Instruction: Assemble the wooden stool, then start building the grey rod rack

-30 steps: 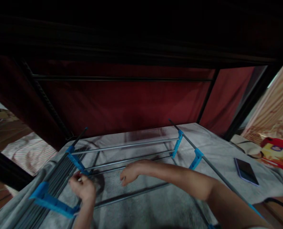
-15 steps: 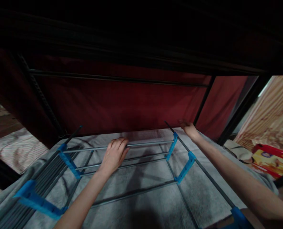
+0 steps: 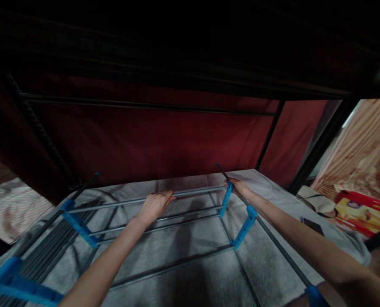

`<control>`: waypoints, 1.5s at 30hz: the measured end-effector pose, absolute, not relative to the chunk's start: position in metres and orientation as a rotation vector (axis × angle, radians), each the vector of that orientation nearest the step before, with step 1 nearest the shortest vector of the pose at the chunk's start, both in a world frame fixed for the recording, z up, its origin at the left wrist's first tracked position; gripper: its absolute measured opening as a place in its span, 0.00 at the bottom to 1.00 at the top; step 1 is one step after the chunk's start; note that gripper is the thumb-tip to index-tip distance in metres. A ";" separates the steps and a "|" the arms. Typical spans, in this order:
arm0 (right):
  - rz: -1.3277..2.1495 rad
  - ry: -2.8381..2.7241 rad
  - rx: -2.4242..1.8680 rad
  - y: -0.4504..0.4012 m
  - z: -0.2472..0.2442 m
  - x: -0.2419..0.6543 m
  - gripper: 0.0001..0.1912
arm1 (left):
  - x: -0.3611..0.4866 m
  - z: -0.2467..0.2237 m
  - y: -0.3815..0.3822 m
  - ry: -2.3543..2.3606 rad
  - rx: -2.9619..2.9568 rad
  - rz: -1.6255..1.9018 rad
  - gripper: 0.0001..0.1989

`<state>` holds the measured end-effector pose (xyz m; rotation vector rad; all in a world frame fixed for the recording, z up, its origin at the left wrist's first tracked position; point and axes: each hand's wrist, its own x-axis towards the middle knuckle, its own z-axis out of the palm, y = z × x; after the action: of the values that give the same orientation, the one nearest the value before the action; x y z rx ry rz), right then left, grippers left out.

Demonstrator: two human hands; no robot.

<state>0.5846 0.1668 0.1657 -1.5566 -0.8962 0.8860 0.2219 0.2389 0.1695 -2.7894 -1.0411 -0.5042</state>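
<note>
Two grips of mine are on the grey metal frame (image 3: 170, 268), which rests in front of me on a grey blanket (image 3: 271, 264). My left grip (image 3: 158, 204) curls over the top rod (image 3: 196, 192) near the middle of its length, the fingers bent down across it and the knuckles upward. My right grip (image 3: 241, 188) pinches the far right bracket (image 3: 226, 200) at its upper end, where the bracket meets the right side pole (image 3: 279, 246); the thumb and some of the fingers are partly hidden there.

Below the top rod, two thinner-looking rods (image 3: 192, 213) run alongside it between the far right bracket and the far left bracket (image 3: 81, 228). The near right bracket (image 3: 245, 228) slants down from the right side pole, and the near left bracket (image 3: 23, 286) lies at the lower left, beside my left forearm. A row of loose rods (image 3: 57, 243) lies side by side on the blanket, under the left part of the frame.

Beyond my right forearm are a phone (image 3: 313, 226), a pale bag (image 3: 316, 201) and a red and yellow box (image 3: 365, 213). A dark red cloth (image 3: 164, 145) hangs behind everything, crossed by a black bar (image 3: 151, 104).
</note>
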 end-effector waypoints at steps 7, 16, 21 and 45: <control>0.860 -0.906 -1.585 0.177 0.157 0.587 0.14 | 0.223 0.167 0.241 -1.035 -2.769 -0.449 0.19; 0.847 -0.902 -1.603 0.181 0.152 0.587 0.13 | 0.224 0.171 0.240 -1.025 -2.779 -0.429 0.18; 0.843 -0.916 -1.596 0.181 0.151 0.587 0.13 | 0.223 0.170 0.240 -1.040 -2.807 -0.457 0.19; 0.804 -0.930 -1.627 0.185 0.149 0.587 0.12 | 0.223 0.172 0.245 -1.121 -2.818 -0.350 0.25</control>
<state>0.5865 0.1853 0.1490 -1.6272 -0.9296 0.8044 0.2234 0.2446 0.1723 -2.8179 -1.1212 -0.3498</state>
